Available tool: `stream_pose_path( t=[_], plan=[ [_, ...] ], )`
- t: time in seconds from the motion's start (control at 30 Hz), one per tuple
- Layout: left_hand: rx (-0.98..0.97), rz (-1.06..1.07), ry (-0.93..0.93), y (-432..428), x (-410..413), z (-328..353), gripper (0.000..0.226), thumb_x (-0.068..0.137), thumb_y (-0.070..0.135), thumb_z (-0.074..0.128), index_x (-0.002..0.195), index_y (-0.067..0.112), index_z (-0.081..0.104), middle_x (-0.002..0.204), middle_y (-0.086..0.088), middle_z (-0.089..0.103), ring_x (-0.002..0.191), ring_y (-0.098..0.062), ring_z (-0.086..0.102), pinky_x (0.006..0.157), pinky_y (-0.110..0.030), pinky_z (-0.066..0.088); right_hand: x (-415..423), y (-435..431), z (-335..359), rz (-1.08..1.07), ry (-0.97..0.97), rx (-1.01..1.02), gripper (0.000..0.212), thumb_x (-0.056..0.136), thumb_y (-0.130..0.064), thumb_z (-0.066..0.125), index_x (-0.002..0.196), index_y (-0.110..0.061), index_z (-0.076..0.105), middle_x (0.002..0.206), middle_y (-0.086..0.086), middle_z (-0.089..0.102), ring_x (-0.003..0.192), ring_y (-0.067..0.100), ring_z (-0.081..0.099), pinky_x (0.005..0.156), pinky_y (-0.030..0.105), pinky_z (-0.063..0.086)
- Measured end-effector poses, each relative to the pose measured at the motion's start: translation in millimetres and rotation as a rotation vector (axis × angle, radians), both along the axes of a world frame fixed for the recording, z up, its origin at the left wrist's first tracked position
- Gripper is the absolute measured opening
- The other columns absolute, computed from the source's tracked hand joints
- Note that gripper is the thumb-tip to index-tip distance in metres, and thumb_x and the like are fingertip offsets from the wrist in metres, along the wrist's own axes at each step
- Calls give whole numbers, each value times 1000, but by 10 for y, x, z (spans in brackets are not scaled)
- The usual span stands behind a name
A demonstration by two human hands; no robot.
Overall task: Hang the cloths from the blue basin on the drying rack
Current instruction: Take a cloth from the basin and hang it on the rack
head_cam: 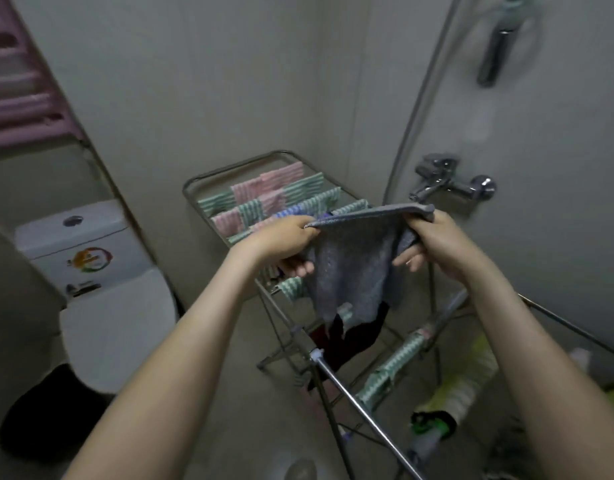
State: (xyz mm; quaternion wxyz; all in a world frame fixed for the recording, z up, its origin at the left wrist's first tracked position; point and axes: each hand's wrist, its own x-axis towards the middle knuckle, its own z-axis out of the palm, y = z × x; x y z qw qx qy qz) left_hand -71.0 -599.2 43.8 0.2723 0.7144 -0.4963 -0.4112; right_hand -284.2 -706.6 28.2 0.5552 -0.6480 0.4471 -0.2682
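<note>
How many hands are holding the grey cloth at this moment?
2. The left hand pinches the left top corner of the grey cloth; the right hand grips the right corner.

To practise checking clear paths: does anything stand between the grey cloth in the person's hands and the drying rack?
Nothing visible does. The left hand and right hand hold the grey cloth in open air above the drying rack. Its far rails carry striped cloths; the rails under the grey cloth are hidden.
</note>
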Motion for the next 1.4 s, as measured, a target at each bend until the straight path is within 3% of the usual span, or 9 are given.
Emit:
stream_pose_path(
  t=[0.1,0.27,0.47,0.57,0.7,1.0,1.13,1.3,1.4],
  plan=[
    [-21,-27,130,-395,-289,-56,22,103,17,25,107,22,46,59,-11,63,35,-14,55,38,-20,47,-278,-107,-83,-120,-129,113,21,102,-22,38,119,-13,48,120,23,52,54,26,69,43,31,56],
    [-140,-49,410,-1124,-585,-155,34,103,9,24,123,19,50,77,-13,60,45,-13,63,47,-23,53,-609,-433,-180,-314,-251,57,22,100,-8,41,117,-13,53,111,11,60,84,22,64,71,22,56],
    [-302,-164,548,-1883,-651,-355,37,98,0,34,114,25,57,103,0,60,92,-10,56,82,-23,45,-730,-757,-259,-367,-124,-332,34,87,9,56,112,-14,58,110,-2,62,97,-5,58,85,6,43],
    [-225,-255,446,-2171,-572,-786,36,93,-8,41,122,8,55,110,-6,61,102,-16,54,88,-25,43,-742,-888,-680,-289,162,-232,39,84,8,61,121,-1,56,128,10,52,116,11,45,83,-3,32],
    [-90,-435,127,-2298,-445,-1495,43,86,-7,43,127,3,55,124,-8,57,112,-14,50,88,-13,40,-680,-952,-1367,-126,445,60,39,90,-8,60,129,-7,55,140,9,41,133,22,36,95,15,27],
    [171,-589,-269,-2387,-313,-2322,46,93,2,39,133,18,54,140,-2,50,130,-18,47,104,-21,33,-499,-1098,-1934,49,618,191,27,92,-17,57,116,-10,66,119,18,60,111,32,55,97,42,44],
    [218,-687,-291,-2483,-274,-2363,41,89,-1,43,117,18,66,129,1,60,122,-15,53,101,-20,35,-527,-1142,-2008,63,629,276,28,92,-21,55,113,-5,64,117,18,61,109,31,56,97,45,44],
    [-146,-390,-221,-2514,-187,-2205,38,77,-10,41,82,16,69,92,2,67,90,-13,59,74,-10,40,-501,-1156,-1985,154,658,339,34,89,-16,57,121,-4,57,119,19,57,99,26,56,86,37,46],
    [29,-699,-168,-2471,-139,-2238,45,71,-16,40,88,12,71,96,-3,69,95,-17,61,87,-22,46,-440,-1159,-1949,350,739,420,52,90,-13,58,139,-12,41,139,10,44,119,24,46,95,32,40]
  ],
)
